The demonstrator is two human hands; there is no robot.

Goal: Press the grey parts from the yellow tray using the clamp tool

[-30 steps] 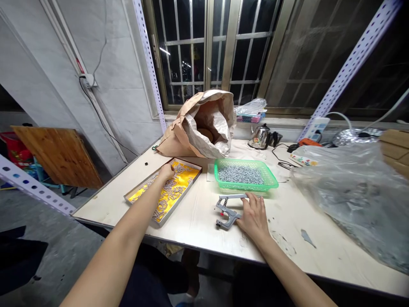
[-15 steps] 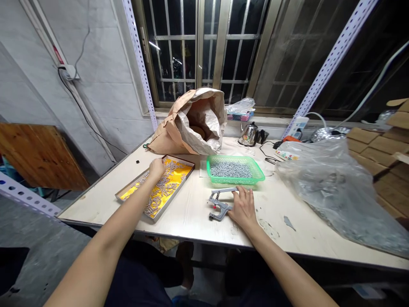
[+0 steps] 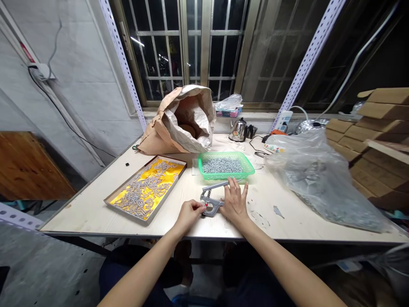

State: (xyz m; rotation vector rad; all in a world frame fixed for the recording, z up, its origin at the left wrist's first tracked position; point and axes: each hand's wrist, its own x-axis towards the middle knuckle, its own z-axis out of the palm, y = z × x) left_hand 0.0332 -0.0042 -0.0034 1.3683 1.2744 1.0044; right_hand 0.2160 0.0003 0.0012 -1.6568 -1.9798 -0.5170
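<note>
On the pale flat-topped table [image 3: 187, 185], a shallow rectangular tray [image 3: 167, 194] with silver cylindrical metal pieces [image 3: 140, 198] on its yellow lining lies left of a green rectangular plastic basket [image 3: 226, 175] holding similar pieces. Before the basket is a grey metal hand tool [image 3: 217, 206], between the person's 2 hands: left hand [image 3: 188, 215] at its left end, right hand [image 3: 235, 202] on its right. Behind the tray and basket lies a brown crumpled paper sack [image 3: 162, 132], left of a silver rounded metal kettle [image 3: 237, 131]; a translucent plastic bag [image 3: 322, 175] lies right of the basket.

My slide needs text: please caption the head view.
Right hand holds a grey tool, left hand at its head, near a green basket.
</note>
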